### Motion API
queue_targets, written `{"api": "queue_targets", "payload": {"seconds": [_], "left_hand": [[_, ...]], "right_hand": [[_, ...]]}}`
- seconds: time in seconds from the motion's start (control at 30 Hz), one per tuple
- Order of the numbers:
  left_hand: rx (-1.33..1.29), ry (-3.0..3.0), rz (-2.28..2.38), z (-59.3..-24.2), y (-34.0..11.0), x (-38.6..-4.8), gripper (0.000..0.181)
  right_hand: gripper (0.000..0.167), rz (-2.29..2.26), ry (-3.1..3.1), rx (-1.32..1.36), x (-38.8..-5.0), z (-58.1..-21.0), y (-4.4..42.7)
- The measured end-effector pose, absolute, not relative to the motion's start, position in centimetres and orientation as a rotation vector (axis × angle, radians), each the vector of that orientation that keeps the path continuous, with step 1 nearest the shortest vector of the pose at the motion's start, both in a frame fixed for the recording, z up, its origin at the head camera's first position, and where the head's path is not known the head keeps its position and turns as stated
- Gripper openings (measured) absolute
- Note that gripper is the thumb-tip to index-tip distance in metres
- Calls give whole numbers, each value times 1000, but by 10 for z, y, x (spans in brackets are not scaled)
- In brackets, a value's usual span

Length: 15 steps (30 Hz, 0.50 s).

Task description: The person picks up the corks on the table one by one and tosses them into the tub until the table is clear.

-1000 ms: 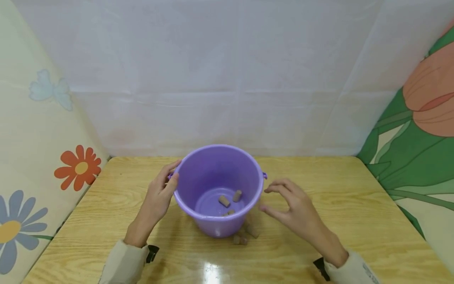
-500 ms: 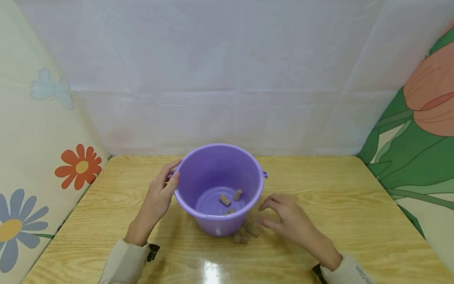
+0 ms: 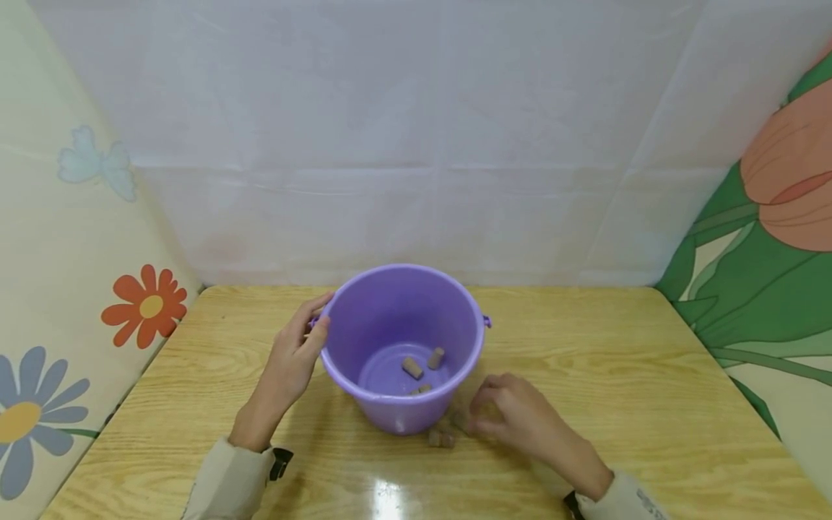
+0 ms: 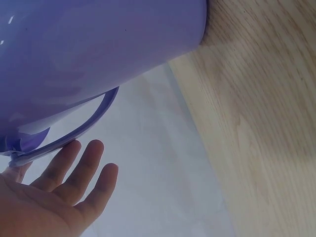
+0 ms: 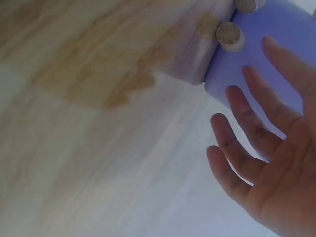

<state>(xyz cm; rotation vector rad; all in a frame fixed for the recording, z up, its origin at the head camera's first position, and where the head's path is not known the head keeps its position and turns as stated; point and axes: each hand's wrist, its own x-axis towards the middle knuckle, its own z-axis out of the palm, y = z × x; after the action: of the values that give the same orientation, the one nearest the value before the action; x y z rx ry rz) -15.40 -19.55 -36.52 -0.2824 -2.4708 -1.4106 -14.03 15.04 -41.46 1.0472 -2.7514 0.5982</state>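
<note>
A purple bucket (image 3: 403,415) stands upright on the table. My left hand (image 3: 286,368) holds its rim at the left, thumb over the edge. In the left wrist view, the fingers of my left hand (image 4: 74,187) lie against the bucket's handle (image 4: 79,129). Several brown corks (image 3: 412,367) lie inside on the bottom. More corks (image 3: 442,438) are on the table by the bucket's front right. My right hand (image 3: 523,419) is low beside them, with its fingers loosely bent. In the right wrist view, a gap separates its visible fingers from a cork (image 5: 230,36); the thumb is out of sight.
The wood-grain table (image 3: 617,347) extends to both sides of the bucket. A white sheet (image 3: 416,144) hangs behind it. Flower-printed panels (image 3: 58,238) stand at the left and right.
My right hand has moved down and slightly left, from beside the bucket's rim to the corks on the table. The left hand and the bucket have stayed in place.
</note>
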Motion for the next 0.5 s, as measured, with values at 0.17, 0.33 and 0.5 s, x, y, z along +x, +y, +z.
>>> {"api": "queue_targets", "payload": {"seconds": [0.17, 0.33, 0.5], "left_hand": [[-286, -2462, -1417, -366, -196, -154, 40], [-285, -2459, -1415, -366, -196, -155, 40], [-291, -2458, -1413, -365, -196, -155, 40]], "right_hand": [[21, 599, -2801, 1068, -141, -419, 151], [22, 536, -2843, 1035, -141, -421, 150], [19, 513, -2845, 1039, -141, -421, 149]]}}
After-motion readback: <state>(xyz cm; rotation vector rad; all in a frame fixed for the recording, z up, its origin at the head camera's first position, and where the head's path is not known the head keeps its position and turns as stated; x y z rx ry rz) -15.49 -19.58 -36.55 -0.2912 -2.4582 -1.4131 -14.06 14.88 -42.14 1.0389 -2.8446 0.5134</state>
